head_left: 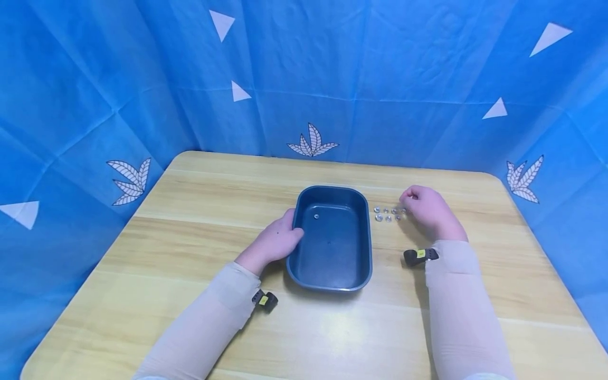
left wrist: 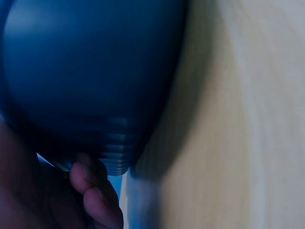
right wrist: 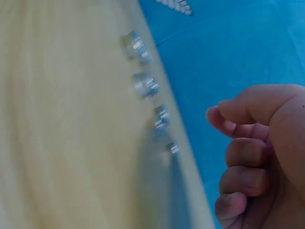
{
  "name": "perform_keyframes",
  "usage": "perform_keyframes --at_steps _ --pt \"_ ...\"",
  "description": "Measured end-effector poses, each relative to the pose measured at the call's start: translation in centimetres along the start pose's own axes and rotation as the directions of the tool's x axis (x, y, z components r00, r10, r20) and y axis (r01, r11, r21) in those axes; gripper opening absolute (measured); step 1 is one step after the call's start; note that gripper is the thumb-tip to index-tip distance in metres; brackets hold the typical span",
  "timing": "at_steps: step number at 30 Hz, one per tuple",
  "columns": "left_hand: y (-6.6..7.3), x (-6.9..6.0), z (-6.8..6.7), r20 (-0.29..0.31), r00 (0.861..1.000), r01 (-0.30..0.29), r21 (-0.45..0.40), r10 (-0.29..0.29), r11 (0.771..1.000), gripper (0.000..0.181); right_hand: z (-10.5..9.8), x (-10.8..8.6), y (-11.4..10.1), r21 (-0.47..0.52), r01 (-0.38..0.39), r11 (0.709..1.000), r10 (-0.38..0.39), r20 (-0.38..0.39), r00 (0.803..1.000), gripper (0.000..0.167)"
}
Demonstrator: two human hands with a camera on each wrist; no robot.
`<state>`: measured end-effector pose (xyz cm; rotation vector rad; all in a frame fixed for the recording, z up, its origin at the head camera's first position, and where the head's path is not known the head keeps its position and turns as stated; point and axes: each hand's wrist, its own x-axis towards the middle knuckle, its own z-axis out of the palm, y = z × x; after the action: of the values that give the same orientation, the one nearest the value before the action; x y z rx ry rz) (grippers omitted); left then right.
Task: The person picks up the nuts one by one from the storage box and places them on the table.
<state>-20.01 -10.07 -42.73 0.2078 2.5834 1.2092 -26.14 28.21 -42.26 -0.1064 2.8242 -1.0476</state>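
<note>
A deep dark blue plastic tray point(head_left: 329, 288) stands on the table. My left hand point(head_left: 275, 240) grips its left rim, thumb over the edge and fingers outside against the wall; the left wrist view shows the tray's outer side point(left wrist: 95, 62) close up. One small shiny ring-like piece point(head_left: 316, 216) lies inside, near the far left corner. Right of the tray, several similar small shiny pieces point(head_left: 388, 218) sit in two short rows. My right hand point(head_left: 429, 211) is just beyond their right end, fingers curled, thumb and index close together point(right wrist: 252, 157). Nothing shows between those tips.
The light wooden table point(head_left: 199, 200) has rounded far corners. A blue cloth point(head_left: 304, 63) with white triangles and leaf prints hangs behind and at both sides. A black wrist camera point(head_left: 266, 300) sits on the left sleeve and another camera point(head_left: 420, 256) on the right.
</note>
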Motion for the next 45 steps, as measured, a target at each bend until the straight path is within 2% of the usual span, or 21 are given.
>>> perform_keyframes --at_steps 6,14,22,25,31,40,45 --pt "0.0 0.1 -0.1 0.006 1.000 -0.008 0.001 0.008 1.000 0.057 -1.1 -0.5 -1.9 -0.021 0.082 0.996 -0.083 -0.103 0.991 0.037" --pt "-0.1 0.0 0.1 0.008 1.000 -0.011 -0.006 0.011 1.000 0.057 -1.9 -1.8 -5.4 -0.043 0.120 0.992 -0.127 -0.238 0.963 0.031" --pt "0.0 -0.1 -0.1 0.009 1.000 -0.012 -0.006 0.012 1.000 0.057 -1.5 -3.7 -10.3 -0.041 0.198 0.979 -0.201 -0.283 0.938 0.026" --pt "0.0 -0.1 0.0 0.010 1.000 -0.002 -0.015 0.002 1.000 0.057 -1.0 -4.1 -11.6 -0.045 0.240 0.970 -0.243 -0.271 0.931 0.025" --pt "-0.2 0.1 0.2 0.000 1.000 -0.002 -0.010 0.002 1.000 0.056 0.3 -4.2 -13.9 -0.076 0.302 0.950 -0.311 -0.200 0.929 0.023" --pt "-0.1 0.1 0.2 -0.009 1.000 -0.013 -0.009 0.012 1.000 0.056 1.8 -3.0 -17.6 -0.137 0.326 0.935 -0.344 -0.138 0.929 0.017" --pt "-0.2 0.0 0.1 -0.012 1.000 -0.026 0.001 0.026 1.000 0.055 2.9 -2.1 -19.0 -0.154 0.346 0.925 -0.356 -0.044 0.933 0.015"
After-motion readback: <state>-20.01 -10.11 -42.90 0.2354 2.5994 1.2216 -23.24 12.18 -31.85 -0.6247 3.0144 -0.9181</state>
